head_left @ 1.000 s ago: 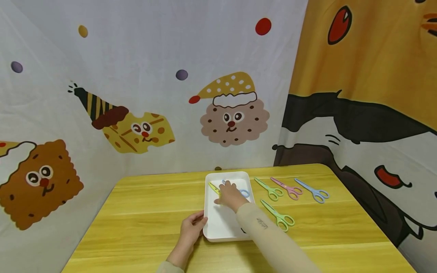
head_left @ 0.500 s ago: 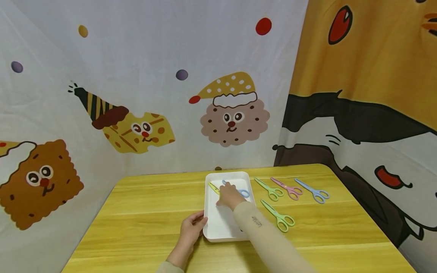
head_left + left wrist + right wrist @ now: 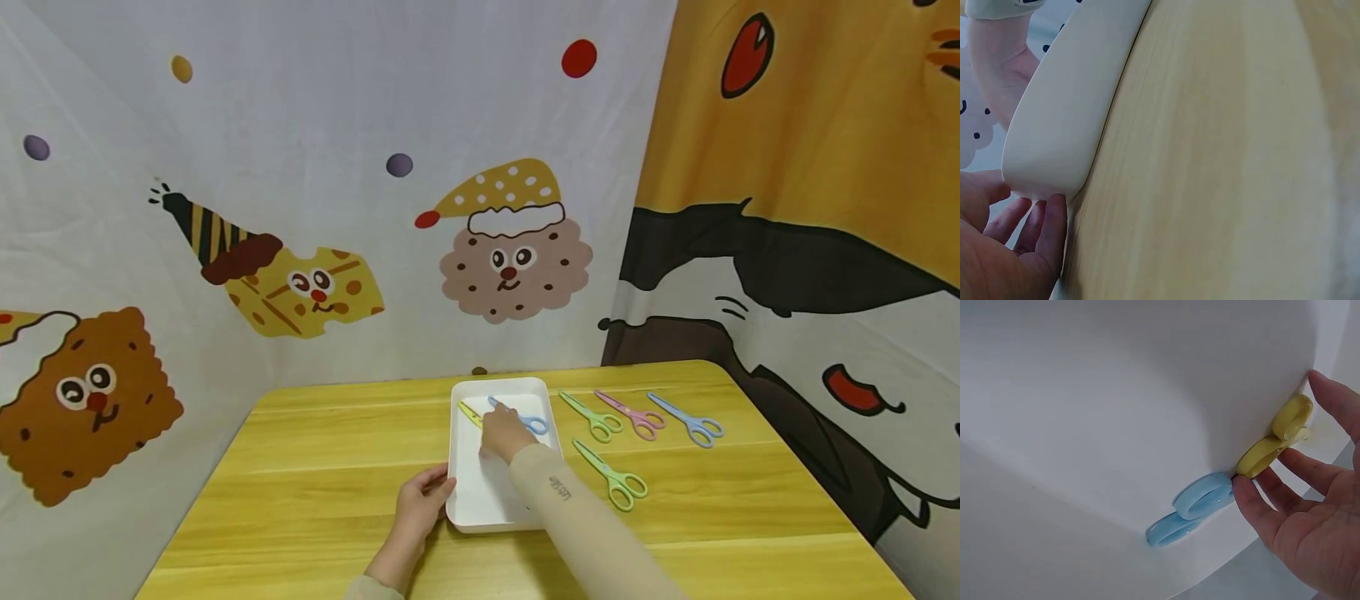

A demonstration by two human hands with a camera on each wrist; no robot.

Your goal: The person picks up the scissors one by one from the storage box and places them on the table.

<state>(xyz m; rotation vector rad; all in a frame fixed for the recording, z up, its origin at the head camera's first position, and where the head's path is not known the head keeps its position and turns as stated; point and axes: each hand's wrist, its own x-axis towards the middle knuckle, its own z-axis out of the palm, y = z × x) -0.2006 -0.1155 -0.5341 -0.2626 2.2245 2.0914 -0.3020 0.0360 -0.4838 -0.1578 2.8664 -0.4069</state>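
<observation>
A white tray (image 3: 487, 498) lies on the wooden table. My left hand (image 3: 420, 503) holds its near left side, thumb at the rim and fingers against the outer wall (image 3: 1063, 119). Inside the tray, my right hand (image 3: 506, 435) is over a pair of yellow scissors (image 3: 469, 413), whose blade end shows past the hand. In the right wrist view the thumb and fingers are around the yellow handles (image 3: 1263, 453). Beside them in the tray lie blue scissors (image 3: 535, 424), their loops (image 3: 1204, 495) close to one fingertip. The hand hides the middle of both pairs.
Right of the tray lie light green scissors (image 3: 600, 425), pink scissors (image 3: 647, 423) and blue scissors (image 3: 701, 429) in a row. Another green pair (image 3: 618, 485) lies nearer. A printed cloth (image 3: 337, 150) hangs behind the table (image 3: 315, 467).
The right hand's fingers, spread earlier, have drawn together over the yellow scissors. Its forearm has shifted slightly left. The left hand and the tray have stayed put.
</observation>
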